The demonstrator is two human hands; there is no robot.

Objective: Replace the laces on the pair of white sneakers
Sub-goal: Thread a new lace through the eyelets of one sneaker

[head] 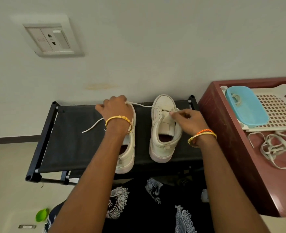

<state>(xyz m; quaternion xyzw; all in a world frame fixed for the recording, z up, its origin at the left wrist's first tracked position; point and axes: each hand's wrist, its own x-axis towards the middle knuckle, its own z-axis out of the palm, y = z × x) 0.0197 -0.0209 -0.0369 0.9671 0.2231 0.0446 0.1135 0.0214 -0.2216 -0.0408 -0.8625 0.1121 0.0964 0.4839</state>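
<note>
From the head camera, you are looking down at a black fabric shoe rack [68, 142] set against a pale wall, with both white sneakers standing on its top shelf, toes toward the wall. The right sneaker [165, 132] is in full view, its tongue laid back and its eyelets showing. The left sneaker [127, 155] sits just beside it, mostly hidden under your left forearm.

Your left hand [116, 111] is raised over the toe of the left sneaker, fingers curled, pinching a white lace [142, 105] at its far knuckles. From that pinch the lace runs taut across the gap to the right sneaker's upper eyelets. A loose tail of the same lace seems to trail out below your left hand and lies on the rack fabric toward the left. Your right hand [187, 121] rests at the right sneaker's tongue, thumb and fingertips pinching the lace end close to the eyelets. Gold bangles circle both wrists, with an orange thread band on the right.

To your right stands a dark red cabinet [240, 165]. On it lies a white perforated tray [280, 113] with a blue lid [247, 108] resting on top, and near them a tangled heap of spare laces [277, 147]. A switch plate [49, 39] is mounted on the wall above the rack.
</note>
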